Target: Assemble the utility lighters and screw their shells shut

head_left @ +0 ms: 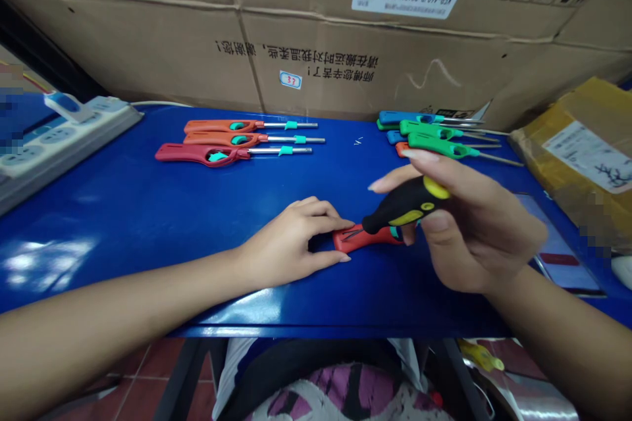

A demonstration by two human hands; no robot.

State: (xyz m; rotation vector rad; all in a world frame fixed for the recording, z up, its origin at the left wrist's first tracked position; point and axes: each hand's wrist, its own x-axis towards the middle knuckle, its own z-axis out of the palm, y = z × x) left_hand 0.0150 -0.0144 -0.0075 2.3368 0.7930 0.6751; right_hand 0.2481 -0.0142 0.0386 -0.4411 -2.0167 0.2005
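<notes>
A red long-nosed lighter (379, 237) lies on the blue table (162, 223) in front of me. My left hand (301, 237) pinches its handle end between thumb and fingers. In my right hand (474, 223) is a black and yellow screwdriver (407, 204), tilted so its thin shaft points down and left at the lighter's handle. Whether the tip touches the lighter I cannot tell. The lighter's right end is hidden behind my right hand.
Orange and red lighters (220, 139) lie in a row at the back left. Green, blue and orange ones (429, 131) are piled at the back right. A cardboard box (172, 59) stands behind, a power strip (64, 138) left, a yellow-taped parcel (577, 138) and a phone (567, 256) right.
</notes>
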